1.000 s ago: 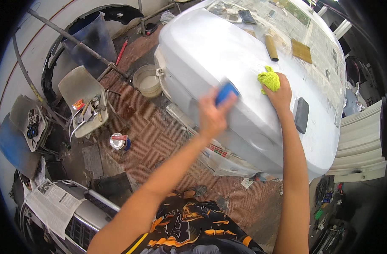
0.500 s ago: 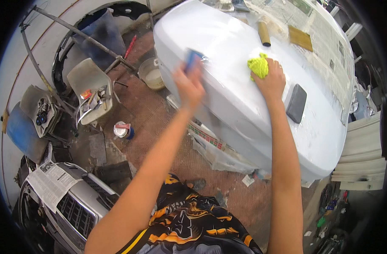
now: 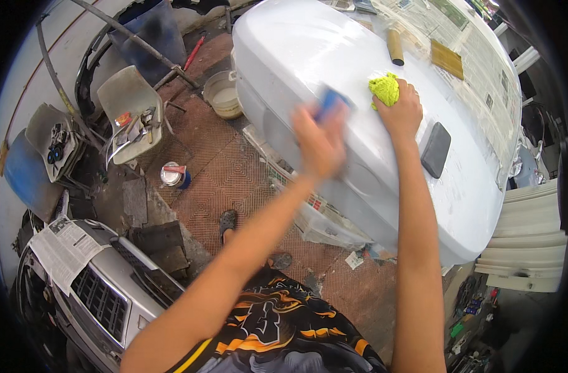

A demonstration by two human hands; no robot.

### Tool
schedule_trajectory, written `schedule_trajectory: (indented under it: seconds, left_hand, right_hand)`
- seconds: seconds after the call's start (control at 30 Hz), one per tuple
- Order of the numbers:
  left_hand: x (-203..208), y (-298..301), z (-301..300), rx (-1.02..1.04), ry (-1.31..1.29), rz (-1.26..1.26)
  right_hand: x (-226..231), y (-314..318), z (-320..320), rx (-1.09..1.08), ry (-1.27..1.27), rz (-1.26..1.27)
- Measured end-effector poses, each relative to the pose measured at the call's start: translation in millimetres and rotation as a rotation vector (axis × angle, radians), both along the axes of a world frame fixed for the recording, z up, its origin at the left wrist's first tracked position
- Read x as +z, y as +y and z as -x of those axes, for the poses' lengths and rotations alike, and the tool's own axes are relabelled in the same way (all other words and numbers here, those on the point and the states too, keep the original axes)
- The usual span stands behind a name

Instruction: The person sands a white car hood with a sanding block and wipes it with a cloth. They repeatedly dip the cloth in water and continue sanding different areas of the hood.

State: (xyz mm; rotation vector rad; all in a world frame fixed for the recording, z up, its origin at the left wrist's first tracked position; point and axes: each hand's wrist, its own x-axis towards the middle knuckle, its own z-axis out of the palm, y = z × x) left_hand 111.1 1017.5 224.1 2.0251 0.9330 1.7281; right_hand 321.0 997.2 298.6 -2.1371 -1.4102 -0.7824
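Note:
A large white car body panel (image 3: 296, 56), glossy and wet-looking, slants across the right half. My left hand (image 3: 321, 143), blurred by motion, grips a blue sanding block (image 3: 335, 102) against the panel near its left edge. Farther right, my right hand (image 3: 401, 115) rests on the panel with its fingers closed round a bunched yellow-green cloth (image 3: 385, 91). Beside my right wrist, a dark grey rectangular pad (image 3: 436, 150) lies on the panel. Beyond the cloth are a brown cylinder (image 3: 395, 47) and a flat tan piece (image 3: 446, 59).
Newspaper masking (image 3: 477, 93) covers the panel's far side. A bucket (image 3: 222, 94) and a paint can (image 3: 175, 176) stand on the floor to the left, near a chair (image 3: 127, 102) holding tools. A silver car front (image 3: 119, 292) with a grille lies at lower left.
My left hand has moved right and slightly nearer with the blue sanding block. My right hand stays on the panel with the cloth. The view has shifted a little, showing feet on the floor.

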Motion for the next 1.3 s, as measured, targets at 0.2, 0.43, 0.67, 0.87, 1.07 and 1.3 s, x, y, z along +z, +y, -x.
schedule_trajectory:
  seconds: [0.2,0.43,0.67,0.87,1.07,1.3]
  left_hand:
    - [-14,54,22,0.088,0.135,-0.050]
    - [1,-22,0,0.054,0.034,0.108]
    - [-6,70,35,0.199,0.149,-0.032]
    - [9,-28,6,-0.015,0.130,0.096]
    - [1,75,37,0.198,0.220,0.116]
    - [3,-20,3,0.098,0.184,0.049]
  right_hand:
    - [-2,-6,-6,0.009,-0.009,-0.012]
    - [0,4,-2,0.001,-0.022,0.013]
    - [6,2,9,0.034,0.000,0.000]
    - [4,-7,-3,0.053,0.034,-0.009]
    - [7,-5,3,0.107,0.104,-0.048]
    - [-3,0,-8,0.074,0.105,-0.011]
